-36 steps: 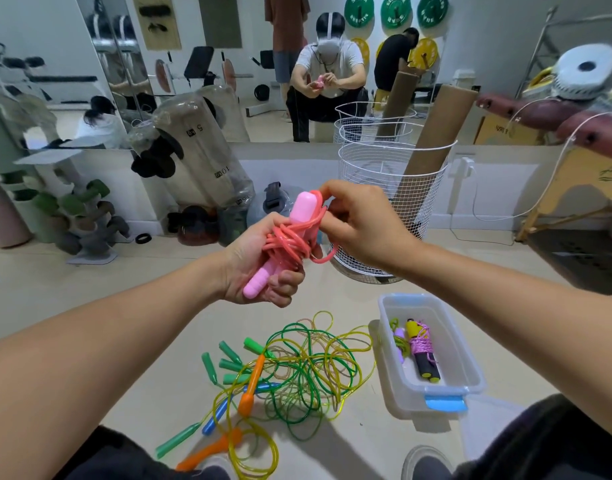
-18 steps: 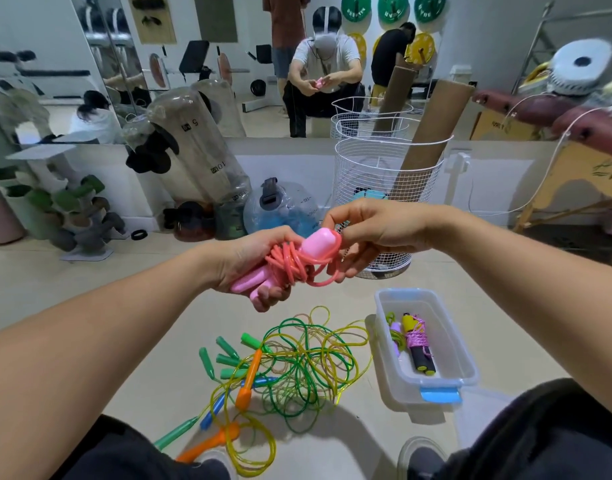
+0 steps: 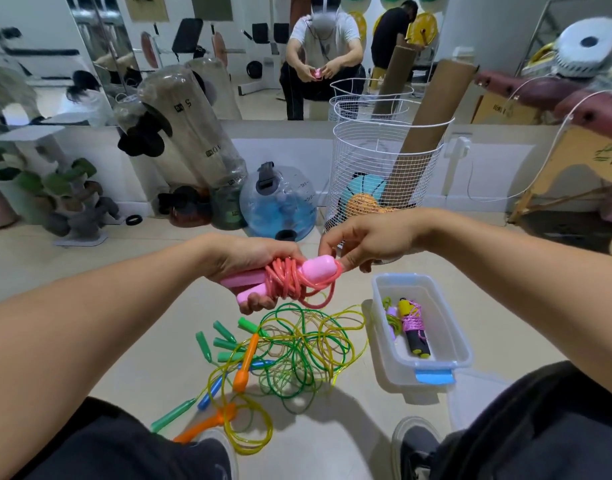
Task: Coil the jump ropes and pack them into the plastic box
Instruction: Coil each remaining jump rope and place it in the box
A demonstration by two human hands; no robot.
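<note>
My left hand point(image 3: 252, 261) grips a pink jump rope point(image 3: 290, 278), its salmon cord wound round the two pink handles. My right hand point(image 3: 370, 237) pinches the cord's loose loop at the end of the upper handle. Just below and to the right, the clear plastic box point(image 3: 450, 337) stands on the floor and holds two coiled ropes, one with black and yellow handles wrapped in pink cord point(image 3: 413, 329). A tangled pile of green, yellow and orange ropes point(image 3: 290, 351) lies on the floor under my hands.
A white wire basket point(image 3: 373, 161) with cardboard tubes stands behind my hands, beside a blue water jug point(image 3: 280, 206) and a large clear bottle point(image 3: 183, 123). A dumbbell rack point(image 3: 65, 195) is at left. My knees and shoes fill the bottom edge.
Both hands have come down and tilted the pink bundle toward horizontal. My right hand has shifted from the top of the handles to the cord loop at the handle's end.
</note>
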